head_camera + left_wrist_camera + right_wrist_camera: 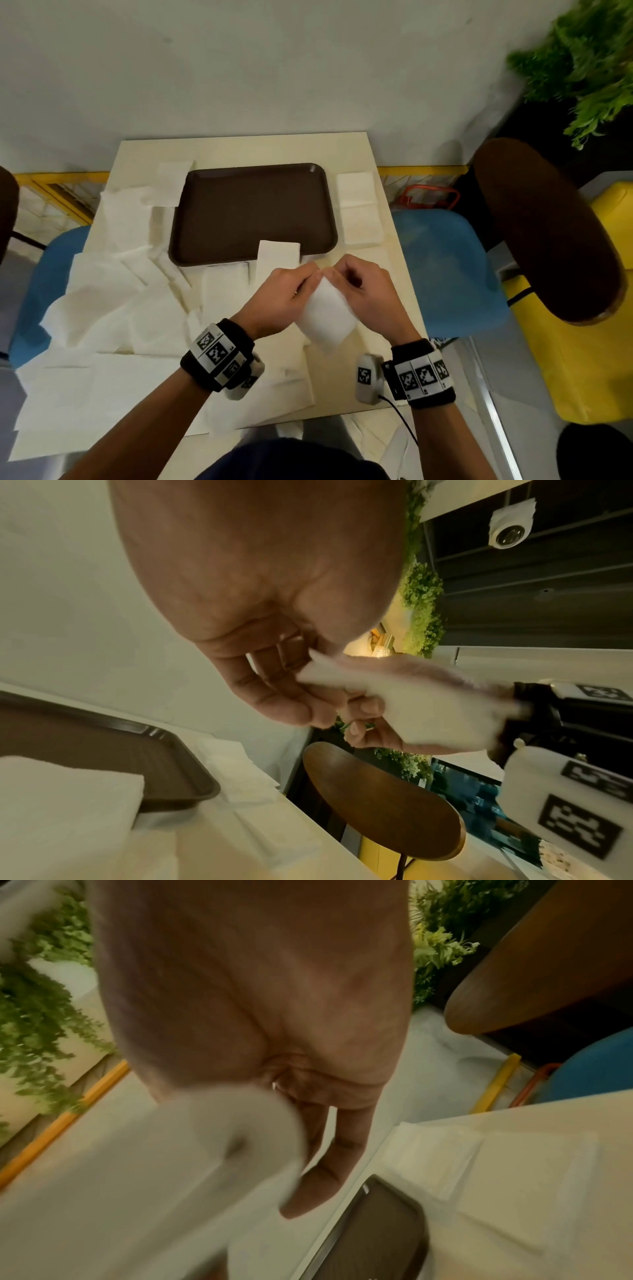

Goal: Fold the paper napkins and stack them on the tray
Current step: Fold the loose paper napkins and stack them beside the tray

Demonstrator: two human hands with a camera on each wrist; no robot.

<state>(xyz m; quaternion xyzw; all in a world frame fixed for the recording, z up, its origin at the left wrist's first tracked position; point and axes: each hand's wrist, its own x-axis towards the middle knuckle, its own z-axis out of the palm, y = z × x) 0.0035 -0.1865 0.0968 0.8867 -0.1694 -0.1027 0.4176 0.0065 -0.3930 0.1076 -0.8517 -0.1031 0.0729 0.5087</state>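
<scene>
Both hands hold one white paper napkin [327, 313] above the table's near right part. My left hand [286, 296] pinches its top edge from the left, and my right hand [359, 291] pinches the same edge from the right. The napkin [411, 704] hangs down toward me, blurred in both wrist views. The napkin [222, 1139] covers most of my right fingers. A dark brown tray [253, 212] lies at the table's middle. One folded napkin [278, 255] lies across the tray's near rim. The tray [103, 750] shows at lower left in the left wrist view.
Loose unfolded napkins [113, 291] cover the table's left and near side. A pile of square napkins [359, 209] sits right of the tray. Blue chairs [445, 267] stand on both sides, a brown chair back [548, 233] at right, and a green plant [589, 61] at far right.
</scene>
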